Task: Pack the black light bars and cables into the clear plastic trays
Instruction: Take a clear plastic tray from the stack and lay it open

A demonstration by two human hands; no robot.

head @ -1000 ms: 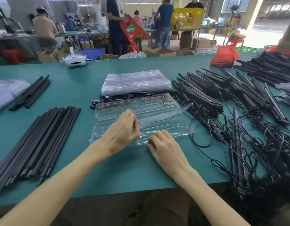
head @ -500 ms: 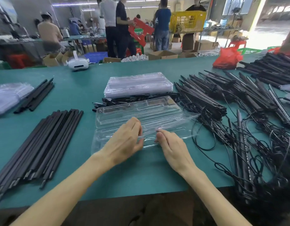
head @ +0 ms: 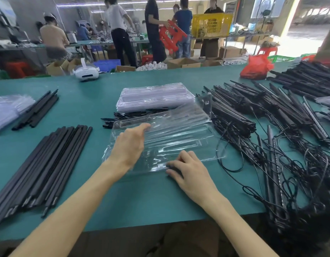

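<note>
Flanking the clear tray: tangled cables right, black bars left.

The tray in front of me is thin clear plastic, glossy, catching white glints along its moulded ridges. The stack of trays behind it is the same shiny stuff, milky where layers pile up. The table is matt green on top, cloth-like. The bars at my left are matt black; the cables are smooth black with a faint sheen.
</note>
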